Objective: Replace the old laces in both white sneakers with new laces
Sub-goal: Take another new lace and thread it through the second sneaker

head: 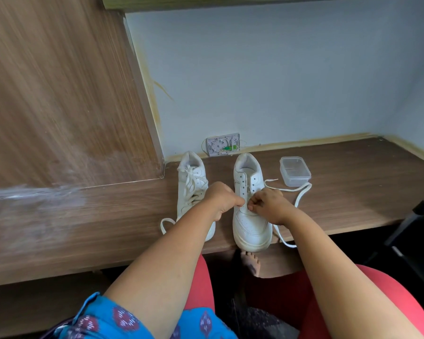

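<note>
Two white sneakers stand on the wooden desk, toes toward me. The left sneaker (pixel 192 182) is laced, and a lace end loops out at its front left (pixel 165 223). The right sneaker (pixel 249 216) shows bare upper eyelets. My left hand (pixel 222 199) and my right hand (pixel 269 205) meet over its lowest eyelets, fingers curled and pinching a white lace there. That lace (pixel 301 192) trails right across the desk, and another stretch hangs over the front edge (pixel 283 238).
A clear plastic container (pixel 295 171) sits right of the right sneaker. A white wall box (pixel 223 144) is mounted behind the shoes. A tall wooden panel (pixel 59 94) rises at left. A black chair part (pixel 416 223) is at right. My bare foot (pixel 251 263) shows below the desk.
</note>
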Action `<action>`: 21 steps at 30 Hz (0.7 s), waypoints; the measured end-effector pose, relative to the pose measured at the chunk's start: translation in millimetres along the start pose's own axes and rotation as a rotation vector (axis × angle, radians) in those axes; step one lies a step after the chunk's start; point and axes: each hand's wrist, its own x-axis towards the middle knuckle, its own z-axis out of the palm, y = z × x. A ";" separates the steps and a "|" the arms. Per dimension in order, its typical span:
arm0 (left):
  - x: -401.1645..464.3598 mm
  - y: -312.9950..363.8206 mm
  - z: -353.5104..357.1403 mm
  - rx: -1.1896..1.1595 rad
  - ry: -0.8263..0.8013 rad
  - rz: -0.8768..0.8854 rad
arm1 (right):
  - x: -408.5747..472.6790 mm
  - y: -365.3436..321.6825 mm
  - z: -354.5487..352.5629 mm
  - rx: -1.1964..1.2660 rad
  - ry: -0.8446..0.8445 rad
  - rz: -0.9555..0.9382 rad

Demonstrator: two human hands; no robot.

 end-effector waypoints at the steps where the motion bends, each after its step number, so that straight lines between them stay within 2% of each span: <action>1: 0.3 -1.2 -1.4 0.034 -0.018 0.008 | -0.7 0.3 0.2 0.008 0.003 -0.002; 5: 4.1 -9.6 -9.8 0.306 -0.101 0.086 | -1.7 1.6 0.2 0.012 0.024 0.008; 11: 3.7 -13.8 -12.8 0.355 -0.150 0.293 | -1.5 0.1 4.6 -0.012 0.008 -0.003; 13: 4.6 -14.6 -11.7 0.249 -0.203 0.234 | -1.8 1.4 7.3 -0.005 0.031 -0.018; 18: 5.0 -11.4 -10.1 -0.124 -0.372 -0.122 | -5.3 -1.1 10.2 -0.104 0.146 -0.046; 21: 2.2 -7.6 -9.3 -0.198 -0.413 -0.257 | -5.3 -4.0 5.8 -0.185 0.139 -0.048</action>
